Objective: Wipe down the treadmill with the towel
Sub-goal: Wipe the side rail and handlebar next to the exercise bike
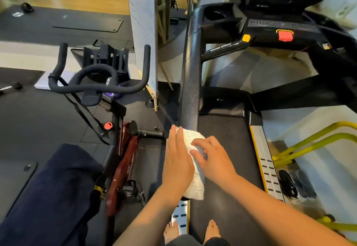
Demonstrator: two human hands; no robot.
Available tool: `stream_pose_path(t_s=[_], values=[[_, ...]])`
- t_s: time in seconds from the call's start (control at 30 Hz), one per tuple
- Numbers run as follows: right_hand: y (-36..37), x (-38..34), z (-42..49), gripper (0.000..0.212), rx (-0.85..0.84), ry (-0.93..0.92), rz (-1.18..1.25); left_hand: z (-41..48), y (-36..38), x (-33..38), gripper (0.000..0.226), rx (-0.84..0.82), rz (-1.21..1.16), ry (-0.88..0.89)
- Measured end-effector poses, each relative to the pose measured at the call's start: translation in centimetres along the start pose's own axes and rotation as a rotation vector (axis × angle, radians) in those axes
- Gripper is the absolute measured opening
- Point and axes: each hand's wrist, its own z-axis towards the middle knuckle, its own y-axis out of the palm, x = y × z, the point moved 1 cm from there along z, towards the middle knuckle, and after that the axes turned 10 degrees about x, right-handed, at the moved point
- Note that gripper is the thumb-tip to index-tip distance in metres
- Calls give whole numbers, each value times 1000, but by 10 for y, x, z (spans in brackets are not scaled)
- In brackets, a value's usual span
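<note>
The white towel (194,136) drapes over the near end of the left treadmill handrail (190,83). The left hand (178,160) presses it from the left, fingers straight and together. The right hand (214,160) grips it with curled, slightly spread fingers.

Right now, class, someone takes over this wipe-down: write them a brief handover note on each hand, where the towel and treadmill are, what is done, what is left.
Left hand: flat, pressing the towel.
Right hand: fingers curled on the towel.
Towel: draped over the near end of the left handrail.
Done: cannot tell what is already wiped.
Left: likely the rail ahead, console, belt.
</note>
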Motion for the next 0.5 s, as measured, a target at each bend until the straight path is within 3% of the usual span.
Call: stream_pose_path(t_s=[0.07,0.2,0.5], values=[[0,2,-11,13,40,20,79,-12,8,-7,64,-110,-1,52],[-5,9,-12,14,85,81,176,-16,30,-18,61,-1,183,252],[-13,5,38,9,18,237,263,21,35,-8,67,14,182,146]])
